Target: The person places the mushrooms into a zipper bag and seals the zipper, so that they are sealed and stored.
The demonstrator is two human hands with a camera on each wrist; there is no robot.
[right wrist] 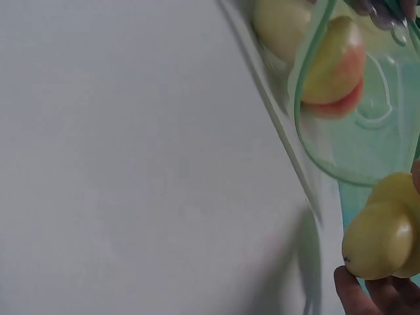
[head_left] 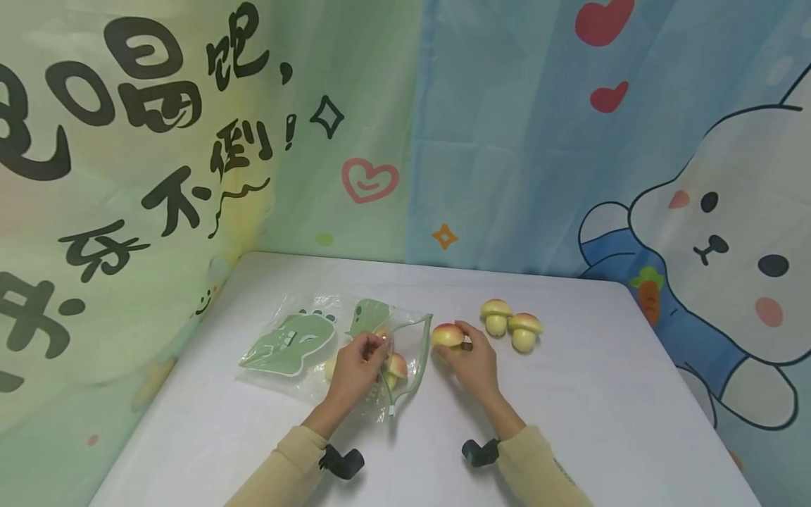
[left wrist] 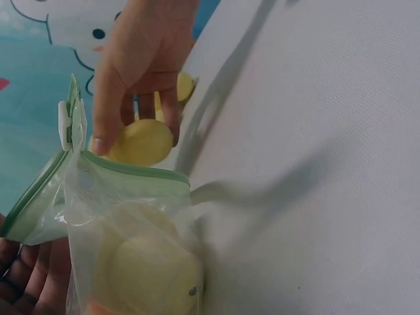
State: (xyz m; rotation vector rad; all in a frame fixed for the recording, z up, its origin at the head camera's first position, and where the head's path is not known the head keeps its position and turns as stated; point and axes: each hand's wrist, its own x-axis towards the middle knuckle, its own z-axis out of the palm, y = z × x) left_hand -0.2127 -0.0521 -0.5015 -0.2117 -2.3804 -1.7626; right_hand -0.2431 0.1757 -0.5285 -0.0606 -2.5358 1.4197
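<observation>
A clear zip bag (head_left: 288, 345) with green dinosaur prints lies on the table, its green-edged mouth spread toward the right. My left hand (head_left: 355, 370) pinches the bag's upper rim. Inside the bag are toy mushrooms, one with a red-orange cap (head_left: 397, 365) near the mouth; the print hides part of the contents. Just outside the opening, my right hand (head_left: 475, 362) grips another toy mushroom (head_left: 447, 334) with a yellow and red cap. In the right wrist view that held mushroom (right wrist: 379, 241) shows its pale yellow stem, apart from the bag's rim (right wrist: 298, 111).
Two more toy mushrooms, one at the back (head_left: 495, 317) and one nearer (head_left: 524, 331), stand side by side right of my right hand. The white table (head_left: 602, 408) meets a printed cloth backdrop (head_left: 481, 141) behind and at the sides.
</observation>
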